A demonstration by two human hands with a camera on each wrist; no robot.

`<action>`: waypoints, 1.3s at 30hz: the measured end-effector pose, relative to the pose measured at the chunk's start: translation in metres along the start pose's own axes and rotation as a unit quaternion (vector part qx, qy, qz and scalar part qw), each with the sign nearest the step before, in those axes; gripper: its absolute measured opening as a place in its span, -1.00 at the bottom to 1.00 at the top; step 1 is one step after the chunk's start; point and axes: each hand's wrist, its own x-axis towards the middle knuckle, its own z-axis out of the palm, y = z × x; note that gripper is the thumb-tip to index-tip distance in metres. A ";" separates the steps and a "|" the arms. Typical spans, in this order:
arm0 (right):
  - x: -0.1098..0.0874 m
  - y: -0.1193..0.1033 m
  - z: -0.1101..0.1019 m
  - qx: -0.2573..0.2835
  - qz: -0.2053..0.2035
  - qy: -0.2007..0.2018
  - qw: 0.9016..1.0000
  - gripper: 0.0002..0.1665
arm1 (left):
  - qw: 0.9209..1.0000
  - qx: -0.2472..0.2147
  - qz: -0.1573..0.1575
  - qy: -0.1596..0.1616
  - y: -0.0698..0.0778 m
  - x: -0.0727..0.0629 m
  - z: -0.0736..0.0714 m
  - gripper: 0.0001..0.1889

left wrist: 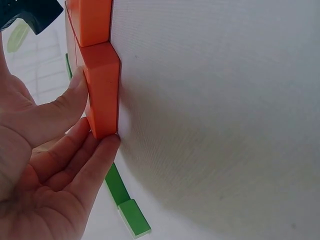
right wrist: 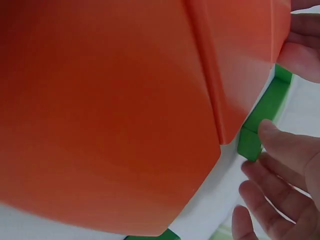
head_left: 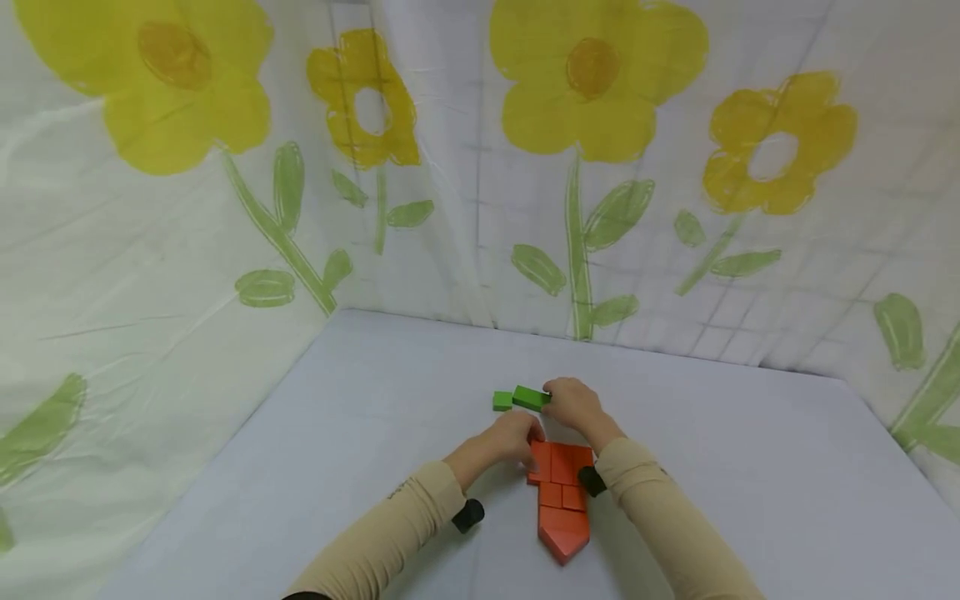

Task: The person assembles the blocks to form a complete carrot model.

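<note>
Orange-red wooden blocks lie together on the table, wide at the far end and ending in a pointed block nearest me. My left hand holds the far-left orange block, thumb on its top and fingertips against its far end. Beyond the blocks, my right hand pinches a small green block between thumb and index finger. That block touches the end of a longer green block. A light green square block sits at the left end of this row.
Another green piece shows past the orange blocks in the right wrist view, mostly hidden. Black wrist cameras hang below both sleeves. A white curtain with yellow flowers borders the white table behind and at the sides.
</note>
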 end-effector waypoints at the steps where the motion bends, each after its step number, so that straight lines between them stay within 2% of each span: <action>1: 0.001 0.000 0.000 -0.002 -0.002 0.000 1.000 -0.79 | 1.000 -0.003 -0.003 0.000 0.000 0.000 0.000 -0.64; 4: 0.001 0.001 0.000 -0.001 -0.009 0.000 1.000 -0.92 | 1.000 -0.008 -0.009 0.000 0.000 0.001 0.000 -0.64; 13: -0.010 0.020 -0.006 0.011 -0.038 0.011 0.999 -0.79 | 1.000 -0.005 -0.012 -0.002 0.000 0.002 0.000 -0.63; 25: -0.035 0.042 -0.015 0.059 -0.094 -0.037 0.993 -0.72 | 0.999 0.003 -0.032 0.019 -0.002 -0.001 0.002 -0.59; 33: -0.037 0.053 -0.012 0.099 -0.113 -0.059 0.987 -0.72 | 0.999 -0.007 -0.036 0.025 -0.002 -0.002 0.002 -0.60; 39: -0.035 0.051 -0.011 0.081 -0.117 -0.039 0.989 -0.81 | 0.999 -0.018 -0.040 0.030 -0.003 -0.004 0.003 -0.61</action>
